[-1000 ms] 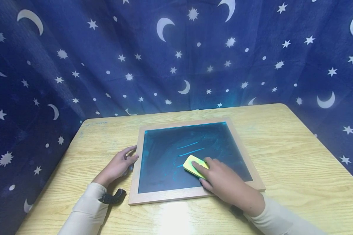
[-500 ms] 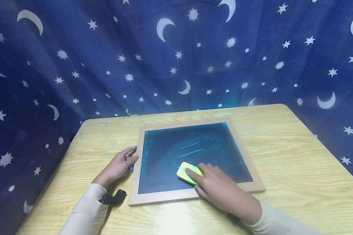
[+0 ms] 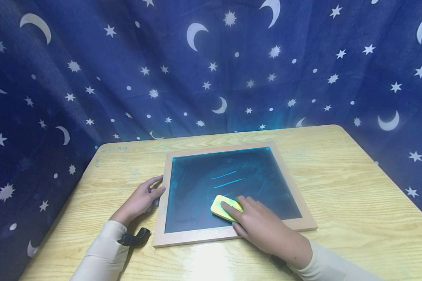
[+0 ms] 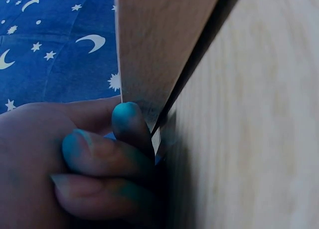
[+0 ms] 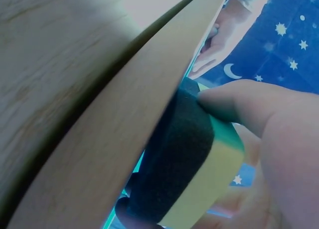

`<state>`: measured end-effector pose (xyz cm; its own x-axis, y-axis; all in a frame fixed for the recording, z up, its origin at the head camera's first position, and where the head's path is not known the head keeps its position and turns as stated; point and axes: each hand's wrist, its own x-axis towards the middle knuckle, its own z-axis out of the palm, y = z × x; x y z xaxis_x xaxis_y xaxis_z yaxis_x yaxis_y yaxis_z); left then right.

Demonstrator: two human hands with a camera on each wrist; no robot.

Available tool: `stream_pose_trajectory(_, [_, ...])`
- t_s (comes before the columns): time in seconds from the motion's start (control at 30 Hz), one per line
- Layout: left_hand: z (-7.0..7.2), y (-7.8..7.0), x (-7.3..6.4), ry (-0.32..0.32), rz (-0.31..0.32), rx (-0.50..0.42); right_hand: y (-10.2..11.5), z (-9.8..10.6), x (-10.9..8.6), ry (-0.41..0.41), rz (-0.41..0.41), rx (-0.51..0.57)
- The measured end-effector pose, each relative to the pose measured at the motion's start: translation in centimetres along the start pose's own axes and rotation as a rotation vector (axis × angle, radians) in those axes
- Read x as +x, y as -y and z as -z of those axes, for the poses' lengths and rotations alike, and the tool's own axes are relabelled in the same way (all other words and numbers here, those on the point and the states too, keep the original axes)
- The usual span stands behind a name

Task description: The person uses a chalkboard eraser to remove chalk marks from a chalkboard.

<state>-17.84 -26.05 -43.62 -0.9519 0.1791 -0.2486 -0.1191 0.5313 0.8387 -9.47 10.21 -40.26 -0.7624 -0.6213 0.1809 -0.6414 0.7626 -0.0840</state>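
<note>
A chalkboard [image 3: 193,175] with a light wooden frame lies on the table, bearing a few blue chalk strokes [image 3: 228,183] and blue smears. My right hand [image 3: 263,224] grips a yellow chalkboard eraser [image 3: 218,207], index finger along its top and thumb at its near side. The eraser's dark felt [image 5: 174,149] faces the board close by the near frame strip in the right wrist view. At the board's left edge, my left hand [image 3: 142,199] holds the frame [image 4: 159,39] with thumb and fingers. Blue chalk dust coats its curled fingertips [image 4: 75,146].
The wooden table [image 3: 344,187] extends around the board, with faint blue smudges at its far left. A dark blue curtain [image 3: 183,70] with moons and stars stands behind and at both sides. Black straps [image 3: 135,237] sit at the wrists.
My right hand has slid the eraser left and toward the near frame edge, mostly in the first half second, then barely moved. The left hand stays at the frame.
</note>
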Motion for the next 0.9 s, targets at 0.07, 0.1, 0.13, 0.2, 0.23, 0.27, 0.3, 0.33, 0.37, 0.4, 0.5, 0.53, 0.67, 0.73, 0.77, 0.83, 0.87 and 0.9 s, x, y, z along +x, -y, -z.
stream_pose_trajectory(0.07, [0.0, 0.0, 0.0, 0.0, -0.001, -0.001, -0.1, 0.0, 0.0, -0.007, -0.006, 0.001])
stream_pose_trajectory(0.1, [0.0, 0.0, 0.0, 0.0, -0.001, -0.001, -0.1, 0.0, 0.1, -0.012, -0.007, -0.001])
stream_pose_trajectory(0.13, [0.0, 0.0, 0.0, -0.001, 0.0, -0.004, -0.2, 0.0, 0.1, -0.017, -0.009, -0.002])
stream_pose_trajectory(0.2, [0.0, 0.0, 0.1, -0.001, 0.0, -0.008, -0.3, 0.0, 0.1, -0.026, -0.014, -0.005])
stream_pose_trajectory(0.23, [0.0, 0.1, 0.1, 0.0, 0.0, -0.009, -0.4, 0.1, 0.1, -0.029, -0.019, -0.007])
stream_pose_trajectory(0.27, [-0.1, 0.1, 0.1, -0.001, 0.0, -0.009, -0.4, 0.1, 0.1, -0.029, -0.022, -0.008])
stream_pose_trajectory(0.3, [-0.1, 0.1, 0.1, -0.001, 0.0, -0.009, -0.5, 0.1, 0.2, -0.03, -0.026, -0.005])
stream_pose_trajectory(0.33, [-0.1, 0.1, 0.1, -0.002, 0.0, -0.008, -0.6, 0.1, 0.2, -0.029, -0.031, 0.0])
stream_pose_trajectory(0.37, [-0.1, 0.1, 0.1, -0.003, 0.0, -0.007, -0.8, 0.1, 0.2, -0.026, -0.038, 0.003])
stream_pose_trajectory(0.4, [-0.1, 0.2, 0.2, -0.004, -0.001, -0.004, -0.9, 0.1, 0.2, -0.022, -0.047, 0.006])
stream_pose_trajectory(0.5, [-0.1, 0.2, 0.2, -0.007, 0.001, -0.001, -1.3, 0.1, 0.3, -0.014, -0.073, 0.013])
stream_pose_trajectory(0.53, [-0.1, 0.2, 0.2, -0.007, 0.003, -0.001, -1.5, 0.0, 0.3, -0.013, -0.082, 0.012])
stream_pose_trajectory(0.67, [-0.1, 0.2, 0.2, -0.006, 0.003, -0.007, -2.1, 0.1, 0.3, -0.023, -0.111, -0.003])
stream_pose_trajectory(0.73, [-0.1, 0.2, 0.2, -0.007, 0.003, -0.007, -2.4, 0.1, 0.4, -0.03, -0.123, -0.013])
stream_pose_trajectory(0.77, [0.0, 0.2, 0.2, -0.008, 0.0, -0.005, -2.6, 0.1, 0.4, -0.033, -0.13, -0.016])
stream_pose_trajectory(0.83, [0.0, 0.2, 0.2, -0.008, 0.0, -0.002, -2.9, 0.1, 0.4, -0.039, -0.141, -0.023])
stream_pose_trajectory(0.87, [0.0, 0.2, 0.2, -0.008, 0.0, -0.003, -3.1, 0.1, 0.4, -0.04, -0.147, -0.025])
stream_pose_trajectory(0.9, [0.0, 0.2, 0.2, -0.007, 0.001, -0.003, -3.2, 0.1, 0.4, -0.044, -0.15, -0.025])
